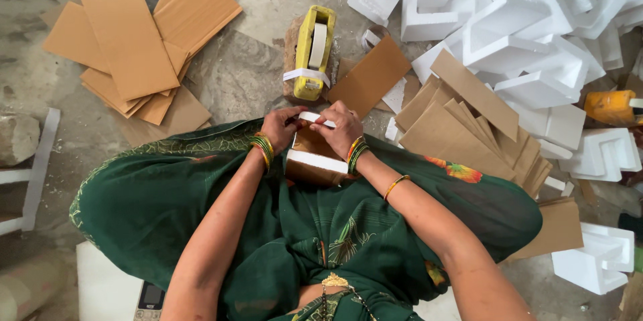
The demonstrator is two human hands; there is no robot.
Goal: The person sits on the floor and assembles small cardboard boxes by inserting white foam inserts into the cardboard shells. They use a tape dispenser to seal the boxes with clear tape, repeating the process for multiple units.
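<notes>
In the head view I sit on the floor with a small bundle (313, 153) of brown cardboard and white foam on my lap. My left hand (280, 127) grips its far left corner. My right hand (341, 127) presses a strip of white tape (315, 118) across the bundle's far edge. Both wrists wear green and orange bangles. Just beyond my hands a yellow tape dispenser (312, 50) rests on a stone, a white tape strip hanging across it.
A stack of flat brown cardboard sheets (137, 46) lies at the far left. More cardboard pieces (469, 120) fan out at the right. White foam blocks (529, 20) pile up at the far right. A second yellow dispenser (611, 107) sits at the right edge.
</notes>
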